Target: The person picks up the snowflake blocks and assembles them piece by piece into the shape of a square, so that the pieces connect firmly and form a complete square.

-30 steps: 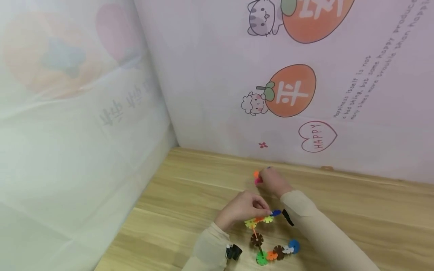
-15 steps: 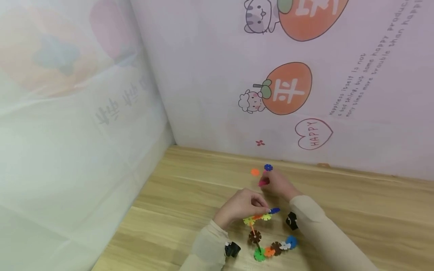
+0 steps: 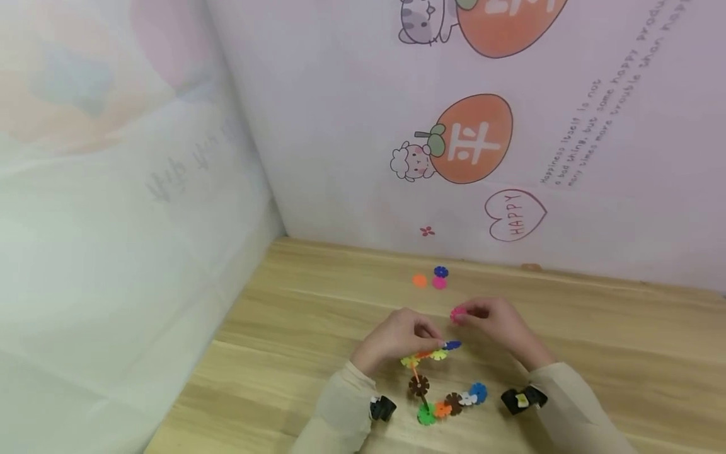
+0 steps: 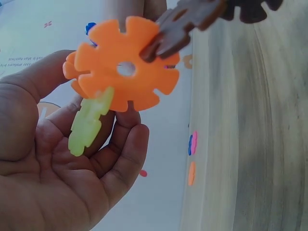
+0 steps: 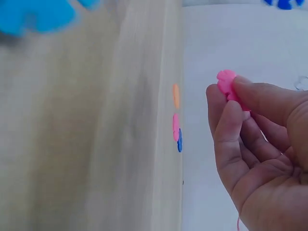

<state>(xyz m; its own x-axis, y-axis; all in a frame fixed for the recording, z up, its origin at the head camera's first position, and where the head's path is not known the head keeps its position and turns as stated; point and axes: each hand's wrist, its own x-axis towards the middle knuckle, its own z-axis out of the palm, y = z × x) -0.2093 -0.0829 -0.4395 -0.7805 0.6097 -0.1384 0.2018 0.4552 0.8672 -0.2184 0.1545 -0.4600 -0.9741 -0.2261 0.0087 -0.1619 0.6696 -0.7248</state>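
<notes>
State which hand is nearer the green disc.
Left. The left hand is beyond the green disc, slightly left; the right hand is beyond it, well to the right.

The wall sheet's [image 3: 329, 139] heart [image 3: 516, 215] reads "HAPPY"; above the heart, an orange fruit [image 3: 475, 140] reads "平"; above right, lettering [image 3: 602, 113] begins "Happiness itself".

A wood-grain bench [image 3: 272, 353] meets a pale printed backdrop [image 3: 340, 139] at the rear. The backdrop bears a sheep [image 3: 414, 161] beside an orange fruit [image 3: 474, 139], part of a striped cat [image 3: 422, 22], a red HAPPY heart [image 3: 516, 215] and a red flower [image 3: 427, 231]. A whitish panel [image 3: 113, 265] with faded prints [image 3: 74, 75] stands at left.
</notes>
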